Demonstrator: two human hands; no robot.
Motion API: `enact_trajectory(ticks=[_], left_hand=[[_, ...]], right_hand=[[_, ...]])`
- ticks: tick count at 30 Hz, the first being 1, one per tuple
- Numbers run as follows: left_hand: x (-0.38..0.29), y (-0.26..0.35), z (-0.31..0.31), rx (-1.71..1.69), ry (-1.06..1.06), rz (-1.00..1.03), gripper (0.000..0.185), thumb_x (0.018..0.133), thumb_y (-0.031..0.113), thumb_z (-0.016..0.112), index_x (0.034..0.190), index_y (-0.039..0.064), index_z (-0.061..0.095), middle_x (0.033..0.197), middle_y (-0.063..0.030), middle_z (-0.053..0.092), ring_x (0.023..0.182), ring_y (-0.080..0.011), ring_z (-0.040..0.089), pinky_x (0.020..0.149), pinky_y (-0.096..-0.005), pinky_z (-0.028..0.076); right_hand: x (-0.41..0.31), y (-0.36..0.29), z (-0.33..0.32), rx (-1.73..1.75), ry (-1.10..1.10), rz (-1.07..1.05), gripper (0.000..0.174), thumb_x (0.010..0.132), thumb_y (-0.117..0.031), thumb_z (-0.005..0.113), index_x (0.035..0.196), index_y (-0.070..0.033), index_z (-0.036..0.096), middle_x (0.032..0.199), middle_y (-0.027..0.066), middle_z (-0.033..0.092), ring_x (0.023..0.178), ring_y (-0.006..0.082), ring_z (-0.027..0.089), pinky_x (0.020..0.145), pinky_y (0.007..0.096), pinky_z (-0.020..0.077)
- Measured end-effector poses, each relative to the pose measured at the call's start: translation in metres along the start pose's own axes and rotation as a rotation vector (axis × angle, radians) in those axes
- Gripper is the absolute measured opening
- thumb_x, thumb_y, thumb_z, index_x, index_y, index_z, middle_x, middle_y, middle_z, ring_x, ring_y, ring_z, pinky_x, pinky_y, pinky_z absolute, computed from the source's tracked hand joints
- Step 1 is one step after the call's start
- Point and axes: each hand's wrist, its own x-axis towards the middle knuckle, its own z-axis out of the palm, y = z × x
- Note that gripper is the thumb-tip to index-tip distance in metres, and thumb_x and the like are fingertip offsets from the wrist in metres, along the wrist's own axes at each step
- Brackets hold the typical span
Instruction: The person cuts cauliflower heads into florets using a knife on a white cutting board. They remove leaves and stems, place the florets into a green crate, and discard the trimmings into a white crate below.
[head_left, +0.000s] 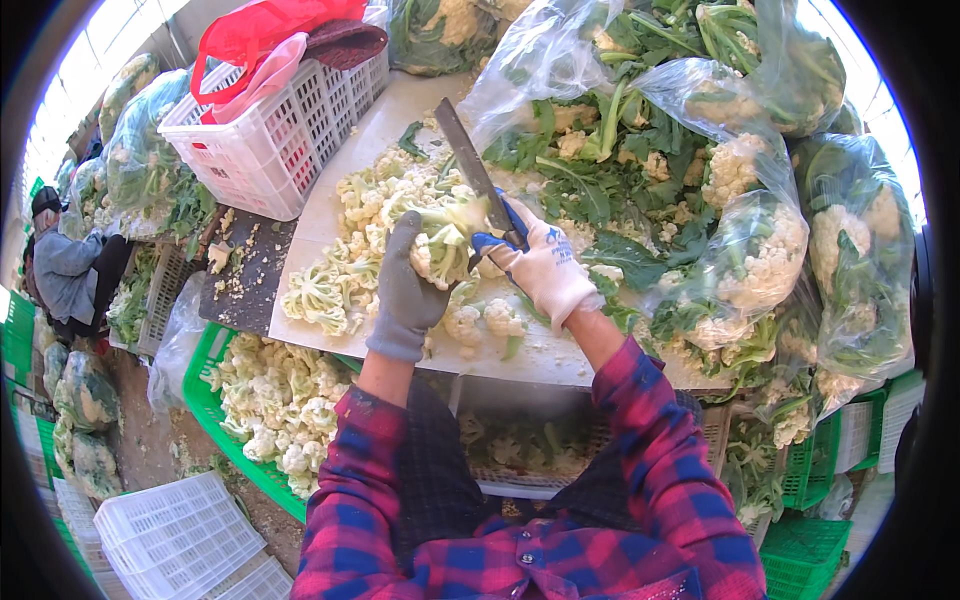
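Note:
My left hand (409, 289), in a grey glove, grips a piece of cauliflower (442, 247) with its cut stalks showing. In a white glove with blue fingertips, my right hand (540, 262) is closed on the handle of a knife. The wide, dark blade of the knife (469, 157) points up and away, beside the cauliflower. Cut florets (375, 202) lie heaped on the white board (300, 337) under and beyond my left hand. A few small florets (502, 319) lie on the near part of the board, below my hands.
Plastic-bagged cauliflowers (765, 255) and loose leaves (592, 187) crowd the right side. At upper left stands a white crate (232, 165) with a red bag. A green basket of florets (199, 382) sits below the board's left edge. A seated person (67, 262) is at far left.

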Motion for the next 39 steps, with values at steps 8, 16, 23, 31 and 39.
enact_trajectory(ticks=[8, 16, 23, 31, 39], left_hand=[[0.023, -0.013, -0.021, 1.238, 0.279, 0.966, 0.03, 0.093, 0.025, 0.063, 0.119, 0.009, 0.062, 0.114, -0.0097, 0.066, 0.111, -0.0287, 0.061, 0.1, -0.0445, 0.046], [0.022, -0.016, -0.011, 1.617, 0.355, 1.08, 0.044, 0.075, 0.005, 0.072, 0.117, 0.003, 0.06, 0.118, -0.016, 0.065, 0.121, -0.04, 0.054, 0.118, -0.0534, 0.024], [0.042, -0.041, -0.014, 1.146, 0.307, 0.939, 0.045, 0.083, 0.008, 0.067, 0.125, 0.009, 0.052, 0.12, -0.0114, 0.06, 0.116, -0.031, 0.057, 0.108, -0.0457, 0.038], [0.039, -0.041, 0.014, -0.141, 0.262, 0.467, 0.044, 0.099, 0.024, 0.056, 0.139, 0.016, 0.038, 0.116, -0.0061, 0.056, 0.105, -0.0177, 0.061, 0.08, -0.0326, 0.056], [0.051, -0.011, 0.002, -0.154, -0.275, 0.176, 0.037, 0.099, 0.026, 0.054, 0.129, 0.004, 0.056, 0.125, -0.0133, 0.064, 0.122, -0.0294, 0.059, 0.113, -0.0463, 0.039]], right_hand=[[-0.065, -0.006, 0.007, -0.6, 0.125, -0.499, 0.056, 0.087, -0.02, 0.074, 0.139, -0.01, 0.057, 0.084, 0.0121, 0.064, 0.074, 0.0287, 0.065, 0.068, 0.0399, 0.0529], [-0.043, 0.003, 0.015, -0.668, 0.081, -0.365, 0.045, 0.096, -0.026, 0.063, 0.136, -0.007, 0.056, 0.097, 0.0187, 0.068, 0.085, 0.038, 0.067, 0.074, 0.0451, 0.0533], [-0.053, -0.018, -0.01, -0.686, 0.03, -0.332, 0.046, 0.096, -0.028, 0.063, 0.138, -0.009, 0.056, 0.096, 0.0175, 0.068, 0.082, 0.0363, 0.068, 0.072, 0.0452, 0.0535], [-0.042, 0.001, 0.001, -0.691, 0.006, -0.221, 0.05, 0.097, -0.028, 0.061, 0.143, -0.009, 0.051, 0.102, 0.0222, 0.068, 0.09, 0.0401, 0.067, 0.08, 0.0479, 0.0526], [-0.015, 0.026, -0.053, 0.266, 0.17, 0.397, 0.039, 0.102, -0.026, 0.056, 0.138, -0.012, 0.054, 0.075, 0.0008, 0.061, 0.06, 0.0092, 0.057, 0.052, 0.0281, 0.0488]])
